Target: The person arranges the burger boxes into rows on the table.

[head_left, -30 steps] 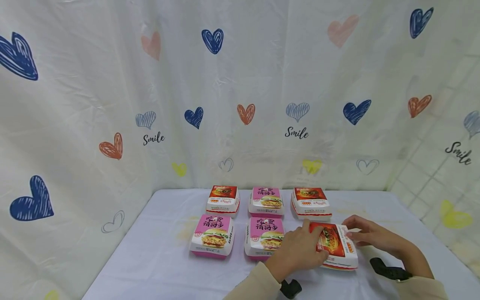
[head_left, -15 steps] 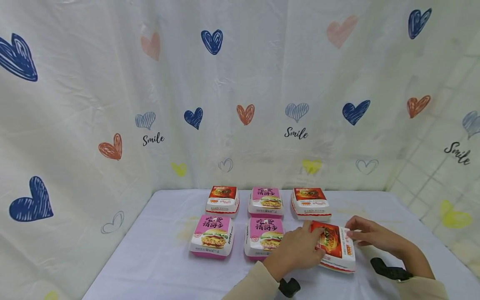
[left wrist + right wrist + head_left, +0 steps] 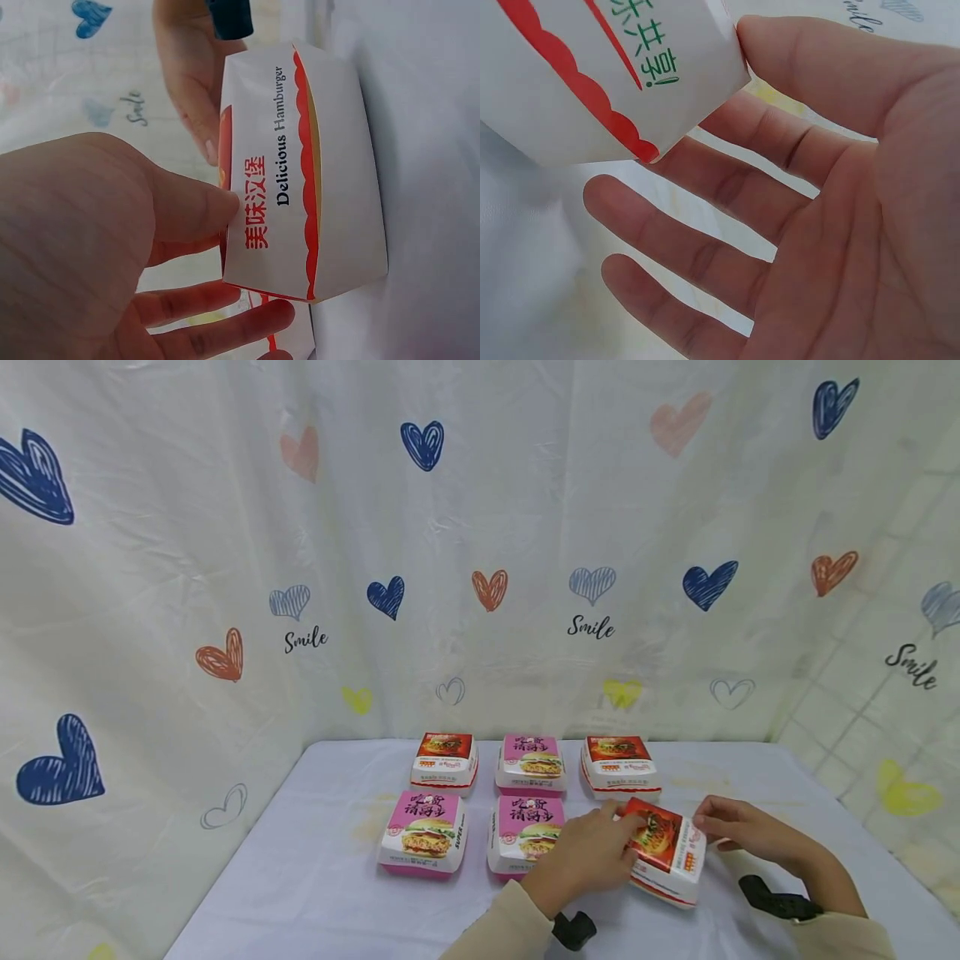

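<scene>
Both hands are on a red-and-white hamburger box point(image 3: 663, 852) at the front right of the table, turned askew to the others. My left hand point(image 3: 585, 852) holds its left side; in the left wrist view the thumb presses the edge of the printed side wall, and other fingers reach round the far corner. On the opposite side, my right hand point(image 3: 757, 835) pinches the upper right corner between thumb and fingers. Its last two fingers are spread off the box, as the right wrist view shows. The lid looks closed.
Just left of the held box stand two pink burger boxes point(image 3: 423, 831), one partly behind the left hand. A back row has a red-and-white box point(image 3: 444, 762), a pink box point(image 3: 531, 762) and another red-and-white box point(image 3: 621, 767). A heart-printed curtain point(image 3: 525, 527) hangs behind the white-covered table point(image 3: 300, 877).
The held box has turned clockwise as seen from above and shifted slightly left, its front edge swinging left. My left hand has moved slightly left with it. The other boxes stay put.
</scene>
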The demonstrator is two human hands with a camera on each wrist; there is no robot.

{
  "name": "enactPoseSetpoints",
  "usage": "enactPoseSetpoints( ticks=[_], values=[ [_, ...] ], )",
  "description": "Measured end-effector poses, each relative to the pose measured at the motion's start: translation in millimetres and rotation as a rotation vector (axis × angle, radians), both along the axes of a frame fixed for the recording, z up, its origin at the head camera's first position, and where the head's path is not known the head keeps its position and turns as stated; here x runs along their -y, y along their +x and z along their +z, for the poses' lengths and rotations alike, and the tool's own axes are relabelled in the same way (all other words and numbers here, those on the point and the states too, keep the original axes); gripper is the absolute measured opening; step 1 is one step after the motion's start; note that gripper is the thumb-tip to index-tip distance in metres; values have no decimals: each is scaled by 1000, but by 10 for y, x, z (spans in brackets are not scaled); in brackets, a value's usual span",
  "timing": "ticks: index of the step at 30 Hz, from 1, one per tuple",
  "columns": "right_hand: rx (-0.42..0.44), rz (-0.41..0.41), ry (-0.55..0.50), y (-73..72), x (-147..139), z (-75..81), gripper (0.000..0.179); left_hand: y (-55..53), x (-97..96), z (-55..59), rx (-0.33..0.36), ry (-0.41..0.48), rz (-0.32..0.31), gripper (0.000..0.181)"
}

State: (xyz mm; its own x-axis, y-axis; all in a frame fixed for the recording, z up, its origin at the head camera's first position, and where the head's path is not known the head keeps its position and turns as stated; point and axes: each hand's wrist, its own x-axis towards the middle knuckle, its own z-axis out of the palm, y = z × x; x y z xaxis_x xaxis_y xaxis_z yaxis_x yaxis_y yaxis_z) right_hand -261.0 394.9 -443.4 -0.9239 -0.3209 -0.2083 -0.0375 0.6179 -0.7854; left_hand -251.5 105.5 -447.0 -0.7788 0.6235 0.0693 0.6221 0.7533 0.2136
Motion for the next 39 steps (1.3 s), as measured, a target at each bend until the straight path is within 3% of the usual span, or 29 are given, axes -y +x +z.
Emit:
enactPoseSetpoints(
  ticks=[7,15,26,31,35,39],
  values=[
    [14,-12,1,11,-3,1,32,-6,22,8,-23,37,4,47],
    [40,10,-37,36,-11,20,36,4,16,1,-106,40,36,37],
    [64,76,-70,35,-51,-6,40,17,27,13,-91,92,65,33],
    [62,97,-82,42,-72,-27,40,8,26,-5,-118,90,64,31],
    [70,101,-81,45,-63,-26,41,-2,23,-24,-123,86,67,37],
    [82,92,-73,46,-46,-23,39,-3,10,-30,-77,78,84,52]
  ],
)
